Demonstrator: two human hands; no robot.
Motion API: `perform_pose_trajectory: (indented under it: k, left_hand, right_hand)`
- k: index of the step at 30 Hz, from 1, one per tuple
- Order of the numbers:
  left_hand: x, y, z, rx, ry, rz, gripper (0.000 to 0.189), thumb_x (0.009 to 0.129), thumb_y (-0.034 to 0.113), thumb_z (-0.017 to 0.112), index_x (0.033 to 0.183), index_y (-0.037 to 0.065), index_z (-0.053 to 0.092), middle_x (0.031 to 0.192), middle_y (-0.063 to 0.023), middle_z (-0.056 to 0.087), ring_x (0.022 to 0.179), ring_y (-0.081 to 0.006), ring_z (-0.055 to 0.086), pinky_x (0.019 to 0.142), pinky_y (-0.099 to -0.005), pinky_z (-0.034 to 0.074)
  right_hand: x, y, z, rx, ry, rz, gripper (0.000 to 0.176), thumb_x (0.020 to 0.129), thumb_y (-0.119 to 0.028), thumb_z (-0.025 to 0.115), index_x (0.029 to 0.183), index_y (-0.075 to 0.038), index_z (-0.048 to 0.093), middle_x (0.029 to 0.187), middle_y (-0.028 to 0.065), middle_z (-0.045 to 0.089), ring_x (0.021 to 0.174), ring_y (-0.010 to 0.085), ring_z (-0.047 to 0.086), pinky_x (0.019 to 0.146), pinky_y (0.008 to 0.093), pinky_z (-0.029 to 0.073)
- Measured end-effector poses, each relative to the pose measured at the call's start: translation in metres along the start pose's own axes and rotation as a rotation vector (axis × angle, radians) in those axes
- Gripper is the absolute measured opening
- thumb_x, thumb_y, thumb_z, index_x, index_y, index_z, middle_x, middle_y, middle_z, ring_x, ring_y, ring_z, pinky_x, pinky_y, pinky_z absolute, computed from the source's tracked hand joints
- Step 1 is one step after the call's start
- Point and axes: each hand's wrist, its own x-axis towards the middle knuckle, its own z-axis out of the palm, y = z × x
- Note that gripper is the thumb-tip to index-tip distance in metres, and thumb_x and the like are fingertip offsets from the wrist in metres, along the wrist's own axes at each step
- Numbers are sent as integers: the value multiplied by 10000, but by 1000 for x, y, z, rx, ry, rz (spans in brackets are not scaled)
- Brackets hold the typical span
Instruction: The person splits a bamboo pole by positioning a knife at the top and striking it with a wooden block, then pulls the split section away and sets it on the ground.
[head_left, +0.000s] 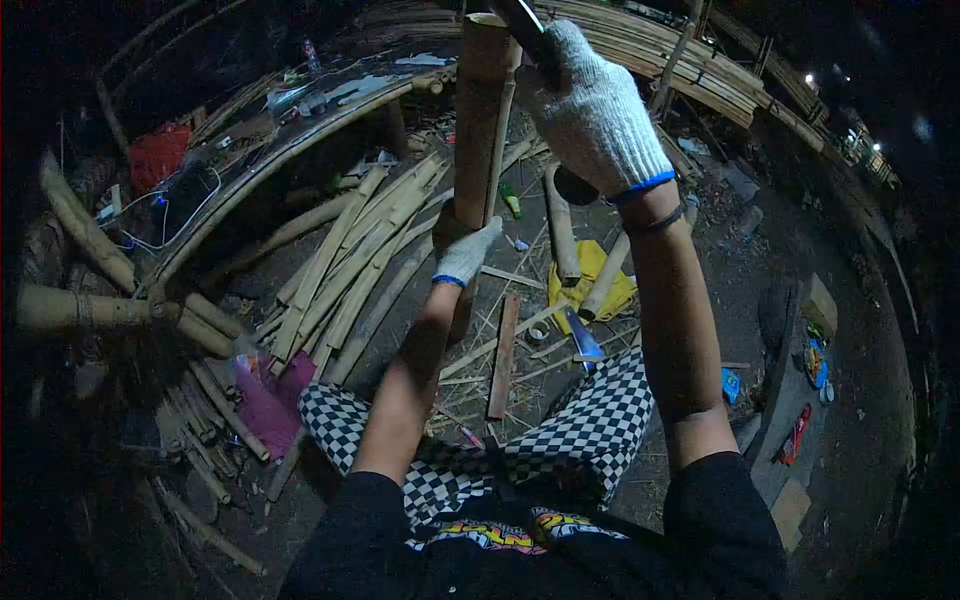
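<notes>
An upright bamboo pole point(482, 130) stands in front of me, its cut top end near the upper edge of the head view. My left hand point(468, 254), in a white knit glove with a blue cuff, is closed around the pole's lower part. At the top, my right hand point(600, 115), gloved the same way, grips a large knife point(524, 28). Its dark blade lies right at the pole's top end, partly cut off by the frame, and a dark handle end shows below the fist. Part of the pole is hidden behind my left hand and forearm.
Split bamboo strips point(350, 260) are piled on the left. A yellow cloth point(605, 275) lies under bamboo pieces ahead, with a shiny blade point(580, 335) near my knee. A brown board point(504, 355) rests between my legs. Pink plastic point(272, 400) sits at left; long bamboo lengths point(690, 65) are stacked behind.
</notes>
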Motion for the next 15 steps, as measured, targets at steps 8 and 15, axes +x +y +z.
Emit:
perform_pose_trajectory:
  k: [8, 15]
  left_hand:
    - [-6, 9, -6, 41, -1, 15, 610, 645, 331, 842, 1106, 26, 584, 1021, -167, 677, 921, -276, 677, 794, -380, 537]
    - [11, -30, 10, -210, -14, 100, 562, 660, 290, 840, 1089, 23, 595, 969, -142, 689, 873, -249, 686, 763, -354, 540]
  right_hand:
    - [-4, -2, 5, 1, 59, -41, 230, 905, -190, 618, 1088, -69, 547, 845, 153, 671, 752, 309, 682, 635, 397, 543]
    - [-9, -7, 16, 399, 140, 94, 290, 880, -271, 625, 1072, -69, 545, 792, 237, 629, 741, 434, 637, 643, 432, 520]
